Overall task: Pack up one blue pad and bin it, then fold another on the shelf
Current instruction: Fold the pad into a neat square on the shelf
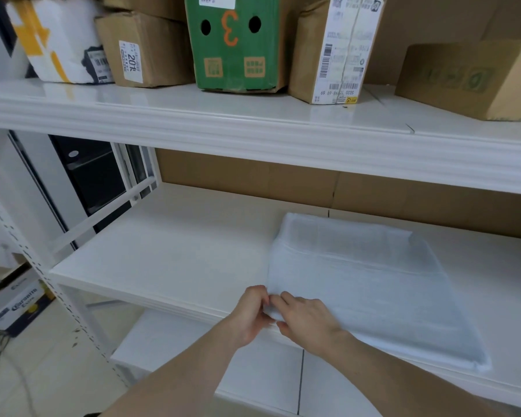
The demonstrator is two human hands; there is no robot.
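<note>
Both hands meet at the near left corner of the blue pad [364, 284], low in the middle of the frame. The left hand [250, 316] has its grip closed on that corner, fingers curled and pinching the edge from the left side. The right hand [309, 322] lies over the same corner from the right, fingertips bent down onto the pad and the thumb tucked below at the shelf's front lip; its grip looks closed on the corner too, though the thumb's contact is partly hidden. The two hands touch at the fingertips.

The pad is pale blue and lies mostly flat on the middle shelf [169, 254], right of centre, with a crease running across its far part and its near right corner reaching the shelf's front edge.

Above, the upper shelf [193, 115] carries a row of boxes: a green box [235, 46] with an orange 3 and two round holes at top centre, a brown carton [145, 49] to its left, a labelled carton [337, 49] to its right, and a large carton [475, 79] at far right. At lower left, a Corona box [15, 305] sits on the floor.
</note>
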